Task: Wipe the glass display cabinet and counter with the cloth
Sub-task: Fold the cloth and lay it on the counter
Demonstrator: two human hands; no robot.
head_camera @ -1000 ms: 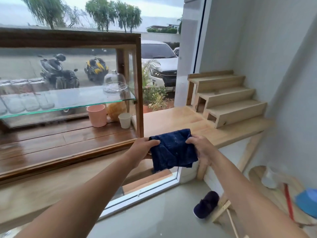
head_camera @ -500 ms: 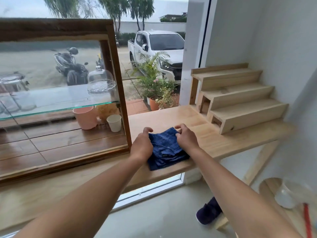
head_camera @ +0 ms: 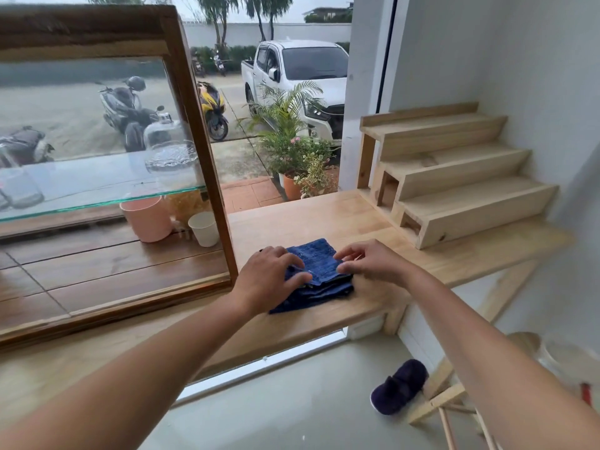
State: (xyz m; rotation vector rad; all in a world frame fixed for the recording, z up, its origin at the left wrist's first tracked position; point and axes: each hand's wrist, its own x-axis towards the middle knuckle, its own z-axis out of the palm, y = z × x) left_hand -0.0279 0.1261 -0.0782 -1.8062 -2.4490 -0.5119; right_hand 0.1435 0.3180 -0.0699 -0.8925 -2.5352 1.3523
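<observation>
A folded dark blue cloth point(head_camera: 319, 269) lies on the light wooden counter point(head_camera: 324, 219), just right of the glass display cabinet point(head_camera: 198, 131) with its dark wooden frame. My left hand point(head_camera: 271, 276) rests on the cloth's left side, fingers pressing its folds. My right hand point(head_camera: 370, 259) pinches the cloth's right edge. Inside the cabinet, a glass shelf point(head_camera: 81, 190) carries a glass dome point(head_camera: 170, 147) and jars; a pink cup point(head_camera: 147, 217) and a white cup point(head_camera: 204, 228) stand below.
A stepped wooden riser point(head_camera: 454, 177) stands at the counter's back right against the wall. A dark slipper point(head_camera: 399, 386) and wooden sticks point(head_camera: 451, 417) lie on the floor below. Potted plants point(head_camera: 302, 160) and vehicles are outside the window.
The cloth went from being held up in both hands to lying folded on the counter. Both hands now press and pinch it there. The view shifted right.
</observation>
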